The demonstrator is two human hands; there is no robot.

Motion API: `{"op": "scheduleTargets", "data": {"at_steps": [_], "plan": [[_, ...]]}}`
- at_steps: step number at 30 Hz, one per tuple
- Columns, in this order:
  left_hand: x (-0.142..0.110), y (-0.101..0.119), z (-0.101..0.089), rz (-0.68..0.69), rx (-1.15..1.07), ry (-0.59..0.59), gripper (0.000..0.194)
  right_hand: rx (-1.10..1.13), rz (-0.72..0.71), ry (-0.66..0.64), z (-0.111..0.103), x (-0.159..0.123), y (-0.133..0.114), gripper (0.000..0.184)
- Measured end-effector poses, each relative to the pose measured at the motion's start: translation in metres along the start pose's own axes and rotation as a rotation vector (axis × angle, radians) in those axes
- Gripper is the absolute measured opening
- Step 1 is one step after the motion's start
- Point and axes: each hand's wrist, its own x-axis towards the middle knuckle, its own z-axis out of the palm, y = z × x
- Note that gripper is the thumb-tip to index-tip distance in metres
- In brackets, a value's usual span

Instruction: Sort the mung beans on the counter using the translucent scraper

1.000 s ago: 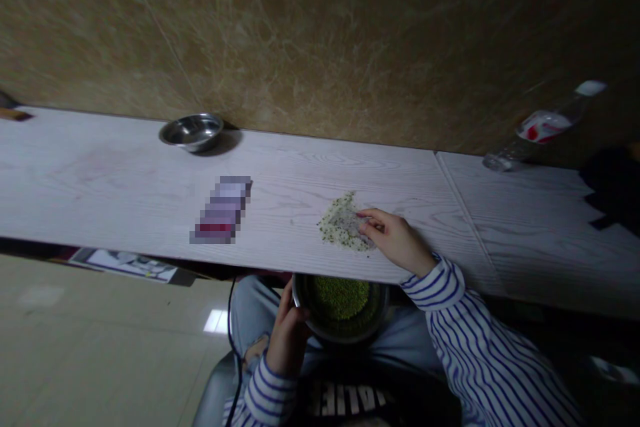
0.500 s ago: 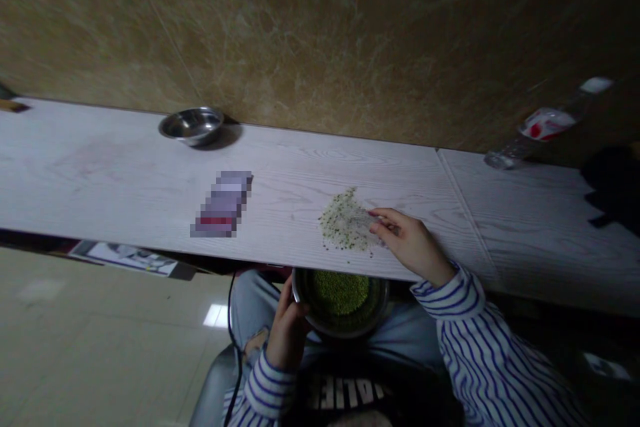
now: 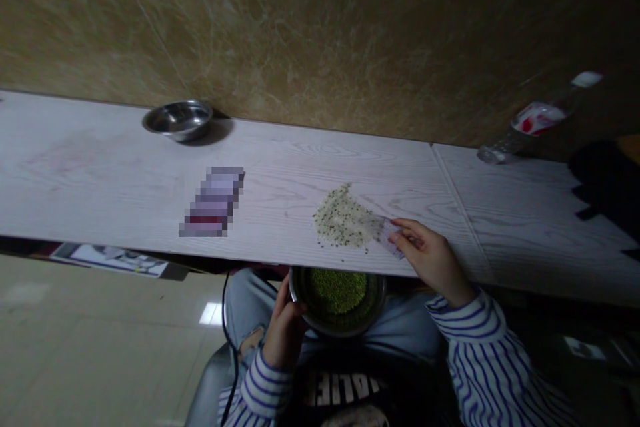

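My left hand (image 3: 287,330) grips the left rim of a metal bowl (image 3: 379,312), fingers outside and thumb over the edge. Small green beans (image 3: 337,290), which look like mung beans, lie in this bowl, held over my lap below the table's front edge. My right hand (image 3: 430,255) pinches a thin, pale, patterned card (image 3: 391,238) on the tabletop. The card's left edge is blurred and meets a loose pile of whitish grains mixed with green beans (image 3: 344,217).
A second metal bowl (image 3: 179,121) stands at the back left by the wall. A pixelated flat purple object (image 3: 214,201) lies left of the pile. On the right are a clear plastic bottle (image 3: 537,119) and a dark object (image 3: 607,183). Drawers or papers (image 3: 110,259) show under the table.
My right hand has moved to the right with the card, away from the pile's middle, and more of the card shows. My left hand stays on the bowl. The view has shifted slightly.
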Motion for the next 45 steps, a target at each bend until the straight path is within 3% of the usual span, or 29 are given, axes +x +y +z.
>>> {"op": "scheduleTargets", "data": {"at_steps": [6, 12, 19, 25, 31, 45], "plan": [[-0.002, 0.002, 0.002, -0.002, 0.003, 0.009, 0.059, -0.021, 0.003, 0.046, 0.000, -0.005, -0.002, 0.035], [-0.002, 0.003, 0.006, -0.010, -0.015, -0.008, 0.055, -0.075, 0.040, 0.125, -0.016, -0.012, 0.002, 0.034], [0.001, -0.002, 0.006, -0.020, -0.013, -0.041, 0.057, -0.001, 0.082, 0.253, -0.032, 0.013, 0.020, 0.036], [0.000, 0.001, 0.005, -0.013, -0.020, -0.039, 0.057, 0.014, 0.083, 0.184, -0.021, 0.025, 0.025, 0.034], [0.000, 0.002, 0.006, -0.010, -0.006, -0.038, 0.057, 0.100, 0.135, 0.134, -0.009, 0.007, 0.015, 0.034], [-0.002, -0.002, 0.013, -0.003, 0.004, -0.064, 0.058, 0.063, 0.080, 0.026, 0.013, -0.020, -0.007, 0.034]]}}
